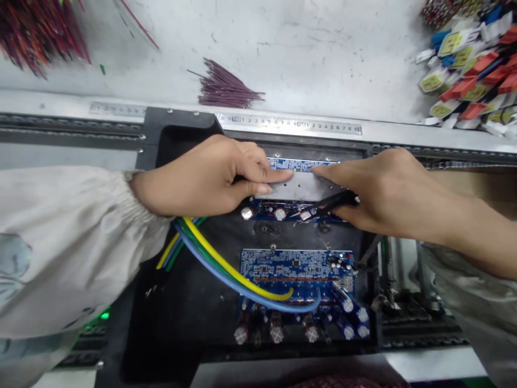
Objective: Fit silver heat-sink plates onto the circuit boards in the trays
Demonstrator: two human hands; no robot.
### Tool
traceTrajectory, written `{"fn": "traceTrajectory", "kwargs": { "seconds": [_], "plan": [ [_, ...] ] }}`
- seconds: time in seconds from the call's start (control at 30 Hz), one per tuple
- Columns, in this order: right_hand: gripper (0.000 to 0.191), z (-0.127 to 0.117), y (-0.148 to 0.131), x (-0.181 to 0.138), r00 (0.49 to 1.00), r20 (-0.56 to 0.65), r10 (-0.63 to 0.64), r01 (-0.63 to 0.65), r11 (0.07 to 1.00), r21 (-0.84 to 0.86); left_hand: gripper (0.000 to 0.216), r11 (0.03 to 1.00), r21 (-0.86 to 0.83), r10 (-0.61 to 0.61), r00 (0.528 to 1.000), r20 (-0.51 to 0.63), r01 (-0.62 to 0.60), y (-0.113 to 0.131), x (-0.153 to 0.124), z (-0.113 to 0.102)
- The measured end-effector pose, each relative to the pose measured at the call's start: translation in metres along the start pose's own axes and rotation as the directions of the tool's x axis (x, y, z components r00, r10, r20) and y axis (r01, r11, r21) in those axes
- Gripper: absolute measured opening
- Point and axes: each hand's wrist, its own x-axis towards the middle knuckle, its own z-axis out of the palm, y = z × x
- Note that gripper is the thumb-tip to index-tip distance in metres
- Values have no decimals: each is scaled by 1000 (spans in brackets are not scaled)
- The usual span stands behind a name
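A flat grey metal plate (pixel 302 186) lies across the upper blue circuit board (pixel 283 163) and covers its middle. My left hand (pixel 218 175) grips the plate's left end, its index fingertip on the upper edge and the thumb just below. From the right, my right hand (pixel 388 188) presses an index fingertip on the same edge. Black tweezers (pixel 329 202) are held in that hand, their tips pointing left over the capacitors. Below sits a second blue circuit board (pixel 297 264) with yellow wire (pixel 238 272), blue wire (pixel 226 285) and green wire (pixel 216 258) ending at its middle.
Both boards rest in a black tray (pixel 181 318) on a conveyor rail. Behind it runs a ruler strip (pixel 291 124). Purple wires (pixel 226 86) lie on the bench, red wires (pixel 44 32) at far left, and labelled connectors (pixel 472 70) are piled at far right.
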Motion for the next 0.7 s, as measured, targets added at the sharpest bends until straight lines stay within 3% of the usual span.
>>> {"fn": "traceTrajectory", "kwargs": {
  "seconds": [0.1, 0.33, 0.47, 0.7],
  "plan": [
    [29, 2, 5, -1, 998, -22, -57, 58, 997, 55, 27, 999, 22, 26, 1000, 10, -26, -1, -2, 0],
    [36, 6, 13, -3, 944, -226, -239, 257, 965, 50, 35, 1000, 21, 22, 998, 51, -24, -2, -6, -2],
    [39, 8, 10, -5, 932, -289, -220, 235, 972, 15, 35, 999, 5, -41, 996, 73, 41, 0, -3, -3],
    [39, 8, 4, -7, 940, -284, -190, 180, 982, -62, 34, 993, -63, -91, 993, 80, 96, 2, 0, -3]
  ]
}}
